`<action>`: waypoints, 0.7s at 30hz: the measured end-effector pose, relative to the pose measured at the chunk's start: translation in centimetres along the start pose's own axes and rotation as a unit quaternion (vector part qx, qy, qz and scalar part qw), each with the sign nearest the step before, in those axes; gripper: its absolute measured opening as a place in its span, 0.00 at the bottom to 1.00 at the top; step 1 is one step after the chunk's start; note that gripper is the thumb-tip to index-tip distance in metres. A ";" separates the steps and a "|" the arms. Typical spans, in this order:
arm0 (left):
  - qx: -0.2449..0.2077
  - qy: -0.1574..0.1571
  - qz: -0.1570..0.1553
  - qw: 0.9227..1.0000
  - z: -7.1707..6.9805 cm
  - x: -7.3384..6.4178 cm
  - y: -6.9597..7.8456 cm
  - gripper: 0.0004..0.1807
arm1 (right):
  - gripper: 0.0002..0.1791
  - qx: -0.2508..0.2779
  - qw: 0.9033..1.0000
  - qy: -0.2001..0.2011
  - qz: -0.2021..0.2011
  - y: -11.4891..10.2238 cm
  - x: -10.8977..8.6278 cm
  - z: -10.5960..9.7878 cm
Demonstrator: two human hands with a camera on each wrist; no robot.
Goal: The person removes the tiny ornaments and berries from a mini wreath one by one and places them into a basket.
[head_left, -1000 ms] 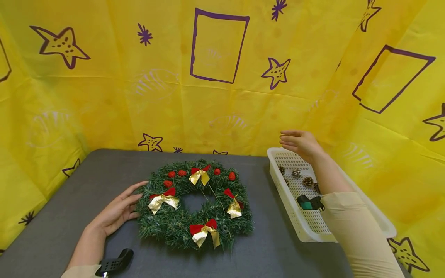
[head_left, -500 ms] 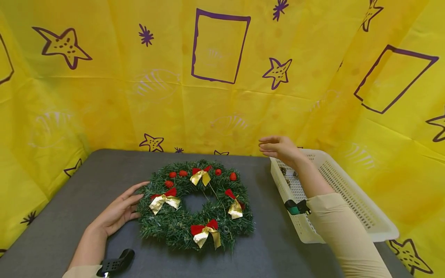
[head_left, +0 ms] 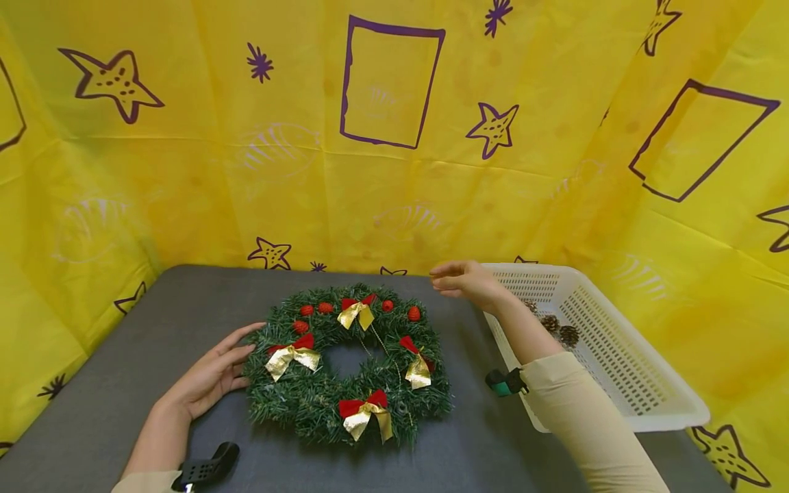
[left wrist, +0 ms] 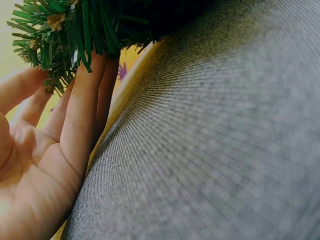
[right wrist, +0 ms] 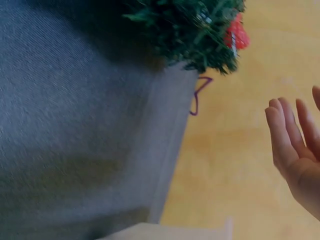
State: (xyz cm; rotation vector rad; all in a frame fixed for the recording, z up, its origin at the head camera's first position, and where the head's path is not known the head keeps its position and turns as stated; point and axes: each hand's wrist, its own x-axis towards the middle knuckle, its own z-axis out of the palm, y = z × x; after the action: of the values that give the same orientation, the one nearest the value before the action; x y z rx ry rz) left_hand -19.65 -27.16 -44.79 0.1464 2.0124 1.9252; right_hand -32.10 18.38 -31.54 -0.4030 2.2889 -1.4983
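A green wreath (head_left: 271, 397) lies on the grey table, trimmed with several red-and-gold bows and several red berry-like ornaments (head_left: 414, 313) along its far side. At its left edge, my left hand (head_left: 212, 373) touches the wreath with extended fingers; in the left wrist view the fingertips (left wrist: 87, 75) reach among and beneath the green tips. My right hand (head_left: 471, 282) is raised beyond the wreath's far right, near the basket's left rim. Its fingers (right wrist: 282, 135) look nearly straight in the right wrist view, with nothing visible in them; the thumb side is partly out of frame.
A white perforated basket (head_left: 641, 356) stands on the right side of the table, partly behind the right forearm. Several pine cones (head_left: 569, 335) lie inside it. A yellow curtain (head_left: 394, 192) with purple drawings hangs around the table (head_left: 203, 294).
My right hand has moved left and lower, from above the basket toward the wreath's far right side. The left hand and the wreath stay in place.
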 end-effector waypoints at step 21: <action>-0.005 0.000 0.003 1.000 0.1 0.0 0.0 0.32 | 0.21 -0.053 0.998 -0.039 0.005 1.4 0.6 2.7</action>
State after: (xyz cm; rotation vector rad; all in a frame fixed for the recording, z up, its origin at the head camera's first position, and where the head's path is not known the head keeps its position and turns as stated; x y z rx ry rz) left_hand -19.66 -27.08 -44.79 0.1511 2.0032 1.9393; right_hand -31.47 16.48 -33.94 -0.4709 2.3127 -1.3359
